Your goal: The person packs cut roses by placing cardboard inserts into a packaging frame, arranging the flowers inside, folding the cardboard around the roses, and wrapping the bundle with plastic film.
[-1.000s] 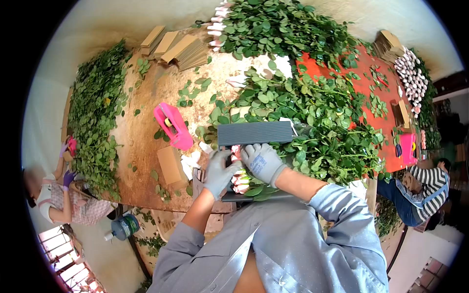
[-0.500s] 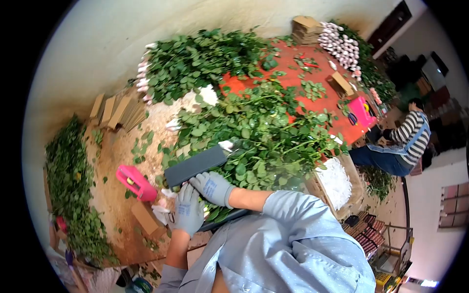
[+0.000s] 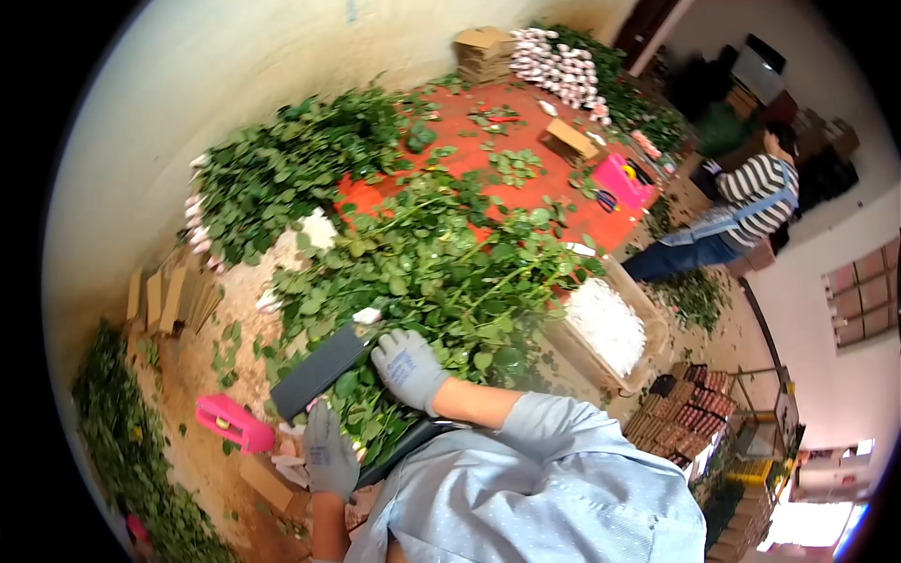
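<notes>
My left hand (image 3: 328,455), in a grey glove, rests upright against the left side of a leafy rose bunch (image 3: 371,413), its fingers stretched out. Pale pink-green blooms show in part beside it. My right hand (image 3: 410,369), also gloved, lies over the leaves on the bunch's far right side, fingers apart and slightly bent. Beyond both hands is a dark grey ridged block (image 3: 319,371), set at a slant. A white-wrapped bud (image 3: 367,316) lies just past its upper end. Under the bunch, the edge of a black holder (image 3: 413,441) shows near my shirt.
A pink tape dispenser (image 3: 235,424) and cardboard (image 3: 267,483) are at left. Leafy stems (image 3: 432,253) cover the middle of the red table (image 3: 450,131). At right are a bin of white material (image 3: 605,324), blue scissors (image 3: 606,200) and a person in stripes (image 3: 751,206).
The view has swung to the right, showing more of the room there. My hands have moved apart, my right hand shifting away from the blooms onto the leaves.
</notes>
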Demonstrator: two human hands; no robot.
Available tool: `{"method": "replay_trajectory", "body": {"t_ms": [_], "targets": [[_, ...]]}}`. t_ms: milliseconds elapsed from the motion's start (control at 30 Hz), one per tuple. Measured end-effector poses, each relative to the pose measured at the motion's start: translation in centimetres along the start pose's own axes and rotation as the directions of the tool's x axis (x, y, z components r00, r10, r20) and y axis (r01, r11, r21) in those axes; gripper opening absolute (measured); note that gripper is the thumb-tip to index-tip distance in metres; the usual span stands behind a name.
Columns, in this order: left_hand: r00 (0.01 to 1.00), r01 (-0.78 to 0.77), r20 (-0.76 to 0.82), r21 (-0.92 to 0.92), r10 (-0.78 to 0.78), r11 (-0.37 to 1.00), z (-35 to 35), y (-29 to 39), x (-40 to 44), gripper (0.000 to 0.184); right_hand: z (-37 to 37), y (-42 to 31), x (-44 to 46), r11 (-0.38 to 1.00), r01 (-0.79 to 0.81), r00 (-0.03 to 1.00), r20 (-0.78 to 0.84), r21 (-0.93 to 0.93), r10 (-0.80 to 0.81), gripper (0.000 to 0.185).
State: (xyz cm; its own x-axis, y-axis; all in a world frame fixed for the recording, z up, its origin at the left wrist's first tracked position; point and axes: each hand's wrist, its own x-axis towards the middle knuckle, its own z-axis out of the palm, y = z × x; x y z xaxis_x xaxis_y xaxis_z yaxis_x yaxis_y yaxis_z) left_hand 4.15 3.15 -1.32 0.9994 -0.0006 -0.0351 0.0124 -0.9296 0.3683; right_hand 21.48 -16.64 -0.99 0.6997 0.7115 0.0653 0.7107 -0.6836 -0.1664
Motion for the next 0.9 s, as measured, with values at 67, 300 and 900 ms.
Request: {"method": "replay_trajectory", "body": {"t_ms": [67, 300, 900], "targets": [[1.000, -0.027, 0.009, 0.003, 0.027, 1.000, -0.4, 0.3, 0.3, 0.059, 0.4, 0.0, -0.2, 0.999, -0.010, 0.999, 0.037, -0.054, 0.012, 0.017], [0.999, -0.040, -0.005, -0.035, 0.040, 0.999, 0.1, -0.1, 0.0, 0.056, 1.1, -0.1, -0.4, 0.998, -0.036, 0.982, 0.183, -0.043, 0.043, 0.023], [0.996, -0.089, -0.025, 0.015, 0.089, 0.996, 1.7, -1.7, -0.4, 0.056, -1.1, -5.8, -1.3, 0.984, 0.153, 0.987, -0.062, 0.090, -0.148, 0.019]]}}
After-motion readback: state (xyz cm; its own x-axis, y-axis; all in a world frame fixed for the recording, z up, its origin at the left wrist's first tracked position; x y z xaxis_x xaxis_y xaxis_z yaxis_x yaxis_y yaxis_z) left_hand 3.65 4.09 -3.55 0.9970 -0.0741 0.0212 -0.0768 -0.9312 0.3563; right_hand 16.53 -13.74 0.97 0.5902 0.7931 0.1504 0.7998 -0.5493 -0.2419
